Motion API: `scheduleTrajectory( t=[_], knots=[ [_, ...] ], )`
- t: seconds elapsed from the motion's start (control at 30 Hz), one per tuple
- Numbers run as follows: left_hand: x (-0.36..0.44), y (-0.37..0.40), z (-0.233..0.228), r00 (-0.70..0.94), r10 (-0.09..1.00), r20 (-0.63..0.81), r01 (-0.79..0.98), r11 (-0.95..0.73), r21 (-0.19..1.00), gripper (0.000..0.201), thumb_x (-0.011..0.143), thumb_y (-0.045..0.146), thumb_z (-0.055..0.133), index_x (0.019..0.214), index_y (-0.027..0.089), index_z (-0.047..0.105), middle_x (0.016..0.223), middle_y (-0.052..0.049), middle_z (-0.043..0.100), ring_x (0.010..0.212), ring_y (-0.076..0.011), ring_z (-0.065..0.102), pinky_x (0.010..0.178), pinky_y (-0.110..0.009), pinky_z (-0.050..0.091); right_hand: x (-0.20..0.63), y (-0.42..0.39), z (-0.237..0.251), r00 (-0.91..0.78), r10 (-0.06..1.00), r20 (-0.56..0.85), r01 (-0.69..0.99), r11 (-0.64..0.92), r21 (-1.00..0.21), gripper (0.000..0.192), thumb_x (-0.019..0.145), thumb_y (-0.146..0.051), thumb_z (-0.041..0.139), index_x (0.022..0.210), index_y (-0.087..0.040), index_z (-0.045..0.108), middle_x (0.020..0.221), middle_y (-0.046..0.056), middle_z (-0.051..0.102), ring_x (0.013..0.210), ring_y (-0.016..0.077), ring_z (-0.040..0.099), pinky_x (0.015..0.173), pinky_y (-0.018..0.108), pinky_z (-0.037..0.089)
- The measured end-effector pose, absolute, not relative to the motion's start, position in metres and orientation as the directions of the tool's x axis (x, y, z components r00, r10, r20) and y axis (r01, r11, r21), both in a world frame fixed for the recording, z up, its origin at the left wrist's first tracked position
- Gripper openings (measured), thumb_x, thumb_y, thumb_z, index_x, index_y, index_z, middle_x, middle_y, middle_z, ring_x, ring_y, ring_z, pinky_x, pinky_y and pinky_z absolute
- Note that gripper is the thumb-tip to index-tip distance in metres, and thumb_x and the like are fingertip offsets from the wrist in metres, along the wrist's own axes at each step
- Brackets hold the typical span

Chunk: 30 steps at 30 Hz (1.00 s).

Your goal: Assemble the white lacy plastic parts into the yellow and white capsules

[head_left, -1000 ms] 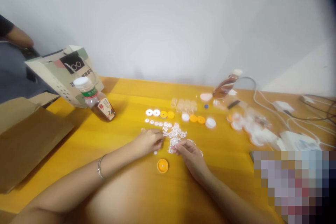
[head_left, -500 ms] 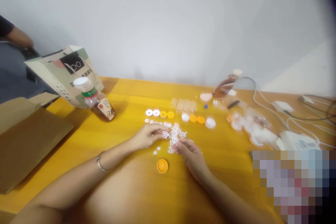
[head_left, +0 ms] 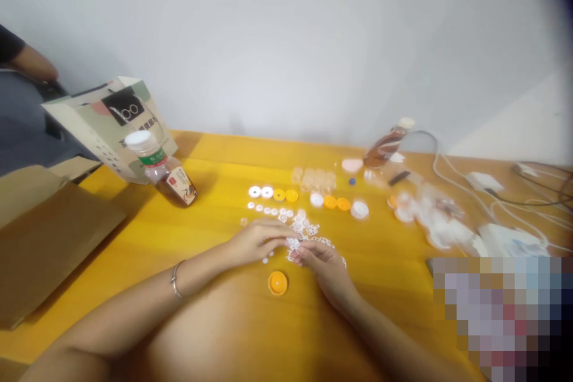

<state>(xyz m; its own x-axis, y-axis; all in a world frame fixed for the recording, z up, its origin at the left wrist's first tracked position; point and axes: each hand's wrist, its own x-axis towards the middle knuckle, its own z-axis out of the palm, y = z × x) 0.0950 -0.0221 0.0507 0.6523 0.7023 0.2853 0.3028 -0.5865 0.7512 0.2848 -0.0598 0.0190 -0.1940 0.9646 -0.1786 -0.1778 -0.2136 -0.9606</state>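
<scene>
A small white openwork plastic piece (head_left: 293, 245) is pinched between the fingertips of my right hand (head_left: 329, 265). My left hand (head_left: 262, 242) reaches in from the left, its fingers together and touching the same piece. More white lacy plastic pieces (head_left: 304, 224) lie in a loose pile just beyond my fingers, some partly covered by my right hand. Nearer me sits a round orange cup-like part (head_left: 278, 283) with a pale dot at its centre. Small white discs (head_left: 265, 261) lie beside my left hand, partly hidden by it.
Behind the hands run a row of small white discs (head_left: 267, 210), white rings (head_left: 255, 192), orange discs (head_left: 330, 202) and clear cups (head_left: 319, 179). A drink bottle (head_left: 172, 179), paper bag (head_left: 129, 131) and cardboard box (head_left: 58, 239) stand left. At right are another bottle (head_left: 385, 146), plastic bags (head_left: 441, 218) and cables (head_left: 436, 161).
My left hand has moved right and slightly towards me, from the pile's left side to the right hand's fingertips. My right hand has stayed nearly in place.
</scene>
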Motion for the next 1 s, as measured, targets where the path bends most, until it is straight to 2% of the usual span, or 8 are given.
scheduleTrajectory(
  t=[0.13, 0.47, 0.73, 0.87, 1.0],
  knots=[
    [0.095, -0.024, 0.051, 0.655, 0.715, 0.244, 0.343, -0.569, 0.748, 0.027, 0.088, 0.022, 0.043, 0.110, 0.022, 0.060, 0.103, -0.005, 0.065, 0.093, -0.0148, 0.059, 0.084, -0.025, 0.044, 0.285, -0.060, 0.019, -0.202, 0.965, -0.169, -0.175, -0.205, -0.963, 0.020, 0.066, -0.039, 0.071, 0.066, -0.019, 0.067, 0.064, 0.001, 0.067, 0.059, 0.0132, 0.057, 0.065, 0.028, 0.048],
    [0.096, -0.026, 0.056, 0.682, 0.697, 0.220, 0.316, -0.553, 0.771, 0.030, 0.088, 0.019, 0.043, 0.115, 0.022, 0.057, 0.107, -0.007, 0.061, 0.096, -0.0150, 0.057, 0.086, -0.027, 0.044, 0.284, -0.060, 0.022, -0.259, 0.950, -0.177, -0.135, -0.217, -0.967, 0.022, 0.067, -0.040, 0.070, 0.068, -0.018, 0.067, 0.065, 0.002, 0.068, 0.060, 0.0128, 0.059, 0.066, 0.028, 0.048],
    [0.102, -0.027, 0.048, 0.586, 0.797, 0.148, 0.230, -0.339, 0.912, 0.025, 0.084, 0.024, 0.052, 0.105, 0.017, 0.064, 0.101, -0.008, 0.064, 0.091, -0.0166, 0.059, 0.083, -0.027, 0.045, 0.285, -0.059, 0.023, -0.305, 0.936, -0.178, -0.104, -0.219, -0.970, 0.026, 0.066, -0.043, 0.070, 0.072, -0.018, 0.066, 0.072, 0.004, 0.070, 0.065, 0.0151, 0.063, 0.071, 0.032, 0.051],
    [0.105, -0.026, 0.035, 0.530, 0.848, 0.030, 0.155, -0.132, 0.979, 0.033, 0.080, 0.027, 0.056, 0.112, 0.015, 0.058, 0.094, -0.008, 0.065, 0.082, -0.0152, 0.060, 0.076, -0.027, 0.047, 0.285, -0.059, 0.022, -0.319, 0.930, -0.180, -0.090, -0.219, -0.971, 0.025, 0.069, -0.042, 0.068, 0.075, -0.018, 0.065, 0.076, 0.004, 0.070, 0.070, 0.0165, 0.064, 0.076, 0.034, 0.051],
    [0.107, -0.025, 0.027, 0.490, 0.871, -0.033, 0.096, -0.016, 0.995, 0.037, 0.077, 0.030, 0.061, 0.110, 0.016, 0.055, 0.086, -0.004, 0.062, 0.071, -0.0111, 0.058, 0.067, -0.023, 0.047, 0.285, -0.059, 0.022, -0.331, 0.926, -0.179, -0.080, -0.217, -0.973, 0.027, 0.071, -0.045, 0.065, 0.075, -0.019, 0.064, 0.077, 0.004, 0.070, 0.073, 0.0181, 0.065, 0.078, 0.036, 0.050]
  ],
)
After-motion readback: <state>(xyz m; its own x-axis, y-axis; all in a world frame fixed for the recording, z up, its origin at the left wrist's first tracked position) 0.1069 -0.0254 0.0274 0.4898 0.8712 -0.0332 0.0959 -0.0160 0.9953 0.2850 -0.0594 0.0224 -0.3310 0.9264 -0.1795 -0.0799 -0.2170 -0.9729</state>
